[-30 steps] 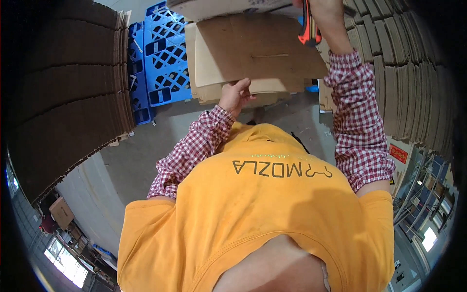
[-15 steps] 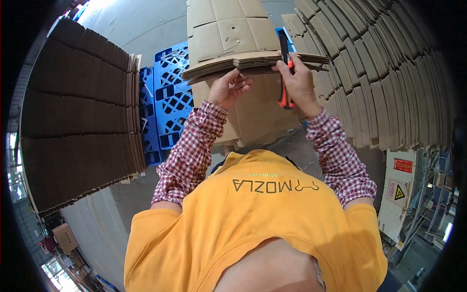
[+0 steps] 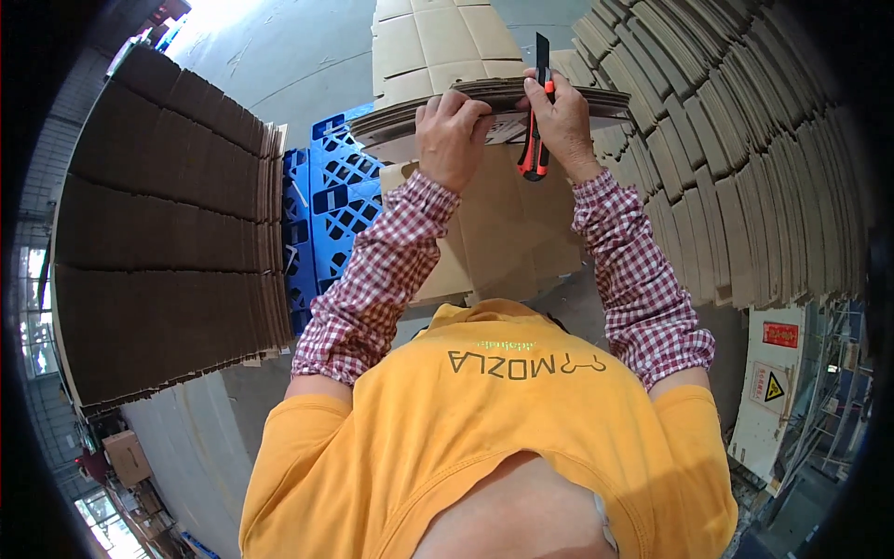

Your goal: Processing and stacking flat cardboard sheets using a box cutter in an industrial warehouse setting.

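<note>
A bundle of flat brown cardboard sheets stands on its edge, tilted, across the top middle in front of me. My left hand is closed over the upper edge of this bundle, back of the hand toward me. In my right hand is a red and black utility knife, upright with its dark blade pointing away from me. The right hand is also against the bundle's right part; whether its fingers grip the sheets is hidden. Beneath lies more flat cardboard, scored with fold lines.
Blue plastic pallets are to the left of the cardboard. A tall stack of dark brown cardboard rises at far left. Rows of stacked cardboard fill the right side. A pale panel with warning signs stands at lower right.
My left hand has turned from palm-up at the bundle's near edge to gripping over its top. The bundle has tipped up, showing a paler face. The knife has risen with my right hand.
</note>
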